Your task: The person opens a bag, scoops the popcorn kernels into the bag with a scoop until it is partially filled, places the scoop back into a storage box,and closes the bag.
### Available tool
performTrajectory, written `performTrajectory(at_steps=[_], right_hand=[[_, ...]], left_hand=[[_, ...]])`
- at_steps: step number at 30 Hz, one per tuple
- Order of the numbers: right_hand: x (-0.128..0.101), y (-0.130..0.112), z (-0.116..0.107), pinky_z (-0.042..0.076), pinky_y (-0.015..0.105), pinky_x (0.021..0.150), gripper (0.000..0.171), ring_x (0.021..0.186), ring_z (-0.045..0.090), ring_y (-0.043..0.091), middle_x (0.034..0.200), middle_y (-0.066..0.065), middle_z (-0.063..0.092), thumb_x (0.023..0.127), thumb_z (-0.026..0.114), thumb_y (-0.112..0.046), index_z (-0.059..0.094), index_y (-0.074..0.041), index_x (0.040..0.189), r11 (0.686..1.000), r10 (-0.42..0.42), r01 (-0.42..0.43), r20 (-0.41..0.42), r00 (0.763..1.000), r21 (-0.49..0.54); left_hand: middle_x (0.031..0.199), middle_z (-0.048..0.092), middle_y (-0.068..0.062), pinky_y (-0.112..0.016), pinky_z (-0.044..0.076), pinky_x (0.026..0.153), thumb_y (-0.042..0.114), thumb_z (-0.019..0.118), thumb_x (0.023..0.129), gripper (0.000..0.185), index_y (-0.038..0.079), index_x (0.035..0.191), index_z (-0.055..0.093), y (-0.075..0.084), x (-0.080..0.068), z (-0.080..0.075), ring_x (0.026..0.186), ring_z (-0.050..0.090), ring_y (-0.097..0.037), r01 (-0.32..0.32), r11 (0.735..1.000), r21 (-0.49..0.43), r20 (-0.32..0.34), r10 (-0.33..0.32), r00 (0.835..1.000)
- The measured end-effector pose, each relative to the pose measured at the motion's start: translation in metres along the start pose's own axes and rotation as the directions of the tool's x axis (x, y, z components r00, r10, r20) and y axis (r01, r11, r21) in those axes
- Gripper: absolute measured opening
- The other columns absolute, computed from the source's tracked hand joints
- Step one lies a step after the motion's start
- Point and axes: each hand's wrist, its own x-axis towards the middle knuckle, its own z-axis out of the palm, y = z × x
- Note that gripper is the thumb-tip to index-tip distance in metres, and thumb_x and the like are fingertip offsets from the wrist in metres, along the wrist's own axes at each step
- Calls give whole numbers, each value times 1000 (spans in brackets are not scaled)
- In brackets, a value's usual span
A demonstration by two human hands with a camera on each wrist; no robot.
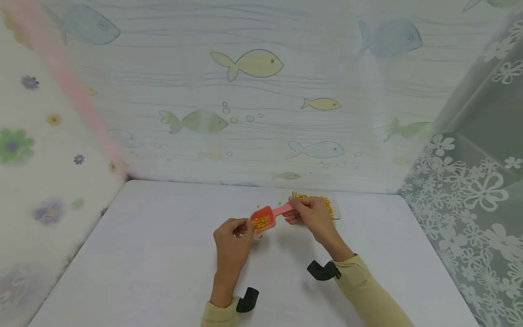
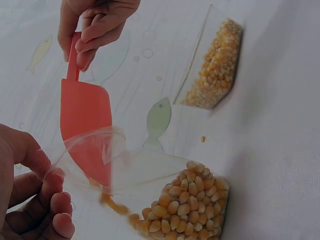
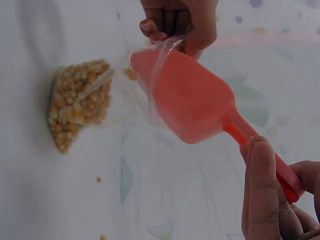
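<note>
A coral-pink scoop [image 1: 267, 217] with yellow corn kernels [image 1: 260, 223] in it is tilted, its handle gripped by my right hand [image 1: 312, 215]. The scoop's tip sits inside the mouth of a clear plastic bag [image 2: 132, 160]. Kernels slide off the tip into the bag, where a heap of corn [image 2: 187, 202] fills the bottom. My left hand [image 1: 234, 238] pinches the bag's rim between thumb and fingers. In the left wrist view, the right hand [image 2: 97, 30] appears at the scoop's handle.
Behind my right hand stands a clear container of corn [image 2: 215, 67] on the white table [image 1: 163, 254]. A loose kernel [image 2: 203, 139] lies between it and the bag. A fish-print curtain [image 1: 253, 145] hangs at the table's back edge.
</note>
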Motion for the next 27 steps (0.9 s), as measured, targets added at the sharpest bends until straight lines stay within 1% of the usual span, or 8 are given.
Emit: performTrajectory(at_steps=[5,10,16,18,21,24,27], right_hand=[[0,0,1,61,29,69,37,70,74,16,84,13,77,102,63,-25,72,10,109,1000,-4,4,1,1000,15],[-1,3,1,62,30,69,35,69,75,17,83,13,76,102,62,-23,72,10,108,1000,-3,4,-20,1000,18],[-1,4,1,61,28,68,37,69,74,16,84,13,76,102,62,-24,72,11,108,1000,-5,6,-21,1000,9],[-1,1,2,61,28,68,37,69,74,16,84,14,76,102,63,-25,72,10,107,999,-31,31,-15,999,-14],[-4,-6,4,61,29,67,35,69,74,18,85,16,76,102,63,-25,73,9,106,992,-108,108,-4,994,-68],[-9,-16,9,62,30,65,31,68,74,21,84,18,76,101,65,-21,74,8,106,971,-202,201,5,979,-126],[-15,-23,13,61,29,65,27,68,74,24,84,18,75,100,66,-18,75,7,104,952,-258,256,10,966,-168]], left_hand=[[69,66,-6,-26,48,54,-6,72,83,7,-2,82,77,1,0,0,62,57,-14,2,1000,0,0,-2,1000],[69,66,-6,-26,48,54,-7,72,83,7,-2,81,77,1,0,0,63,57,-14,6,1000,-3,0,-6,1000],[69,66,-6,-26,48,54,-8,72,82,8,-2,81,77,0,-1,1,62,57,-14,-5,1000,-3,-7,5,1000],[68,66,-6,-26,48,54,-8,72,82,8,-1,81,77,0,-1,0,62,57,-14,-9,1000,-1,-11,9,1000],[68,65,-5,-25,48,54,-8,72,82,9,-1,81,77,0,0,0,62,56,-14,-7,1000,2,-17,7,1000],[67,65,-5,-25,48,54,-8,72,82,9,-1,80,77,0,0,-1,62,56,-14,-4,1000,10,-19,4,1000],[67,65,-5,-24,48,55,-7,72,82,8,-1,81,77,0,1,-1,62,56,-13,-9,1000,17,-18,9,1000]])
